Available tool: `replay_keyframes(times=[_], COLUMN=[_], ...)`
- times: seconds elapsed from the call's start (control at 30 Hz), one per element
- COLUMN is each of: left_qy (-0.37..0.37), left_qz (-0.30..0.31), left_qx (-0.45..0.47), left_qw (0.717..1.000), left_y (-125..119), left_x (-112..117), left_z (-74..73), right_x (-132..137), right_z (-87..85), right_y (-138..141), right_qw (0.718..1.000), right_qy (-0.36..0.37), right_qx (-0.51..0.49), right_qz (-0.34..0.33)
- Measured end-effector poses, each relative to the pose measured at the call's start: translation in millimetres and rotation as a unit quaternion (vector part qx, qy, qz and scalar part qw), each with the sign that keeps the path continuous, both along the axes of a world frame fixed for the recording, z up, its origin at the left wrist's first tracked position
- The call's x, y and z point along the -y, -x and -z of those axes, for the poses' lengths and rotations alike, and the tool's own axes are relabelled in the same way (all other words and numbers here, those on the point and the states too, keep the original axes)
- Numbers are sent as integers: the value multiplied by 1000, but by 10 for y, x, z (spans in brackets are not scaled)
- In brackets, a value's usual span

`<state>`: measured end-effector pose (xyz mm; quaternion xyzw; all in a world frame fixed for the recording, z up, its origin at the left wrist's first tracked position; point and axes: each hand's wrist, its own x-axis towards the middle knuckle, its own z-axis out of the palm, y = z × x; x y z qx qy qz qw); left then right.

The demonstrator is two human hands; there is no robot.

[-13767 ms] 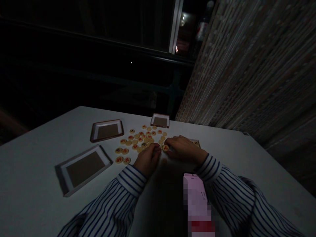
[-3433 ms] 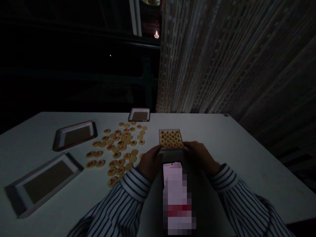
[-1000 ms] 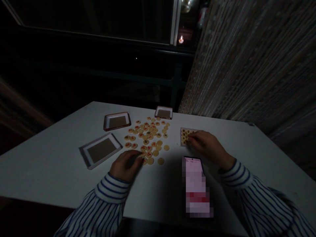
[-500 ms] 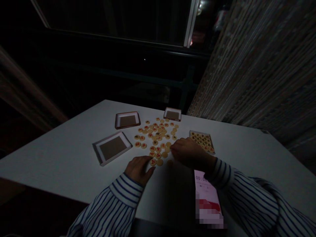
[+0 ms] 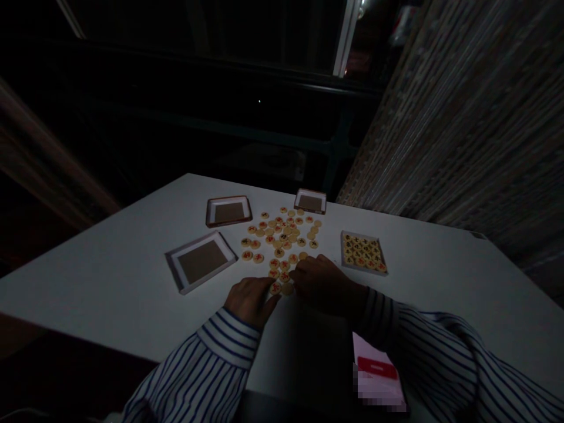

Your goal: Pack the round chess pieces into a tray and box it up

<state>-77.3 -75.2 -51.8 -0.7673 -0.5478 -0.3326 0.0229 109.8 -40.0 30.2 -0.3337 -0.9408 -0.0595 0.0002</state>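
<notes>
Xiangqi pieces (image 5: pixel 279 252), round and pale with red or black characters, lie loosely spread over the white table; some are face down. At the near end of the spread, my left hand (image 5: pixel 249 299) rests with thumb and forefinger apart, beside a red-marked piece (image 5: pixel 275 288). Opposite it, my right hand (image 5: pixel 326 286) is closed, fingertips down among the pieces next to another red-marked piece (image 5: pixel 284 275). Whatever is under those fingertips is hidden. A blank-side piece (image 5: pixel 287 289) lies between the two hands.
To the right, a shallow box (image 5: pixel 363 272) holds rows of pieces. Three more shallow trays stand around the spread: a left one (image 5: pixel 174 273), a back-left one (image 5: pixel 212 222) and a back one (image 5: pixel 324 207). A lit phone (image 5: pixel 374 352) lies under my right forearm.
My right hand has moved left and slightly nearer, covering pieces that showed before and uncovering the box on the right. My left hand has stayed nearly in place.
</notes>
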Motion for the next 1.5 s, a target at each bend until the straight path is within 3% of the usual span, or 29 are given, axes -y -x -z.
replay_keyframes(times=[0.5, 0.93, 1.13, 1.37, 1.5], left_qy=[-8, 51, 68, 117, 158], left_qz=[14, -4, 14, 54, 53], left_qx=[38, 215, 256, 236, 309], left_qw=[999, 975, 964, 963, 936], left_y=[4, -57, -167, -287, -439], left_x=[3, 6, -42, -125, -177], left_z=[-34, -178, -287, -451, -524], right_x=[-11, 9, 3, -20, -106], right_z=[-63, -147, -207, -301, -276], right_y=[-50, -106, -232, -441, -631], right_qw=[1000, 1000, 999, 996, 993], right_qy=[-4, 13, 15, 32, 32], right_qx=[-5, -8, -14, -46, -90], right_qz=[5, 25, 27, 65, 72])
